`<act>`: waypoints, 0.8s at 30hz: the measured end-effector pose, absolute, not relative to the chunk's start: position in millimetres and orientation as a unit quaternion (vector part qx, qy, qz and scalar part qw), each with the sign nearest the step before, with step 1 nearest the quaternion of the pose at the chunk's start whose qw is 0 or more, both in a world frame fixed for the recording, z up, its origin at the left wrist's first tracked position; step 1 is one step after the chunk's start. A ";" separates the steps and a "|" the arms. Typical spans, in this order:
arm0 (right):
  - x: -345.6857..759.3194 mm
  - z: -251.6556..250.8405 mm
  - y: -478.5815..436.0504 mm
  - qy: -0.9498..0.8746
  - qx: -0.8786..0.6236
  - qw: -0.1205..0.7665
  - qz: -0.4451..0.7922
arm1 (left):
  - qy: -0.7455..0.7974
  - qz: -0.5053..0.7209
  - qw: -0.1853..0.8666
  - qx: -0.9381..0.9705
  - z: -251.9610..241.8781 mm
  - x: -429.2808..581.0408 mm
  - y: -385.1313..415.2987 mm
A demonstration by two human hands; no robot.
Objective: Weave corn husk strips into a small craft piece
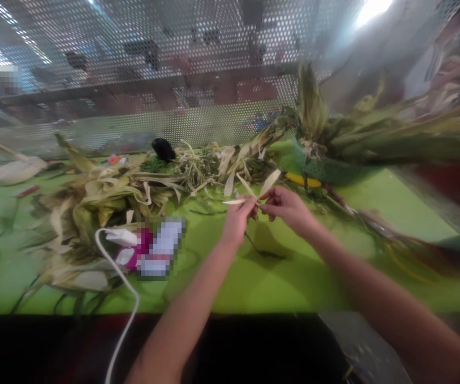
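Above a green table point(278, 277), my left hand point(238, 217) and my right hand point(286, 207) meet at their fingertips. Both pinch pale strips of dry corn husk point(259, 190) that fan out upward and to the left. The fingers of each hand are closed on the husk. A dark thin stem hangs below my left hand. The hands hover above the table surface, in front of a heap of husks.
A big pile of husks and leaves point(105, 197) lies at the left and back. A green basket point(330, 169) full of leaves stands at the back right beside a yellow object point(302, 180). A white cable point(124, 298) and a pink-white packet point(134, 250) lie front left. Perforated metal wall point(182, 69) behind.
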State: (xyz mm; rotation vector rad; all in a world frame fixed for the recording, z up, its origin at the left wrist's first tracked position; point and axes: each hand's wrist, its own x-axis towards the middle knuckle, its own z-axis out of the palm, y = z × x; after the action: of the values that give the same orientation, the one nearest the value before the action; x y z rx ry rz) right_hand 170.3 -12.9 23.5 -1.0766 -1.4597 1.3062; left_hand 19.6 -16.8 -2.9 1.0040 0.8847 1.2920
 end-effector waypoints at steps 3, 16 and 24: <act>171.1 24.6 -13.9 -0.583 -0.453 0.452 0.500 | 0.383 0.519 0.599 0.475 -0.4 13.9 -16.8; 175.7 15.3 -5.0 -0.554 -0.491 0.515 0.432 | 0.392 0.436 0.543 0.601 0.6 16.8 -16.9; 177.9 25.1 -6.6 -0.578 -0.438 0.465 0.507 | 0.410 0.416 0.541 0.605 -1.8 15.4 -18.3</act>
State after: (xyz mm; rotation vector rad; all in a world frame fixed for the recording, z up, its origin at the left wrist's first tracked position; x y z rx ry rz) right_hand 177.9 -6.6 25.1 -1.0754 -1.4204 1.2460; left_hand 15.4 -18.3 -1.8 1.4372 0.9745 0.9895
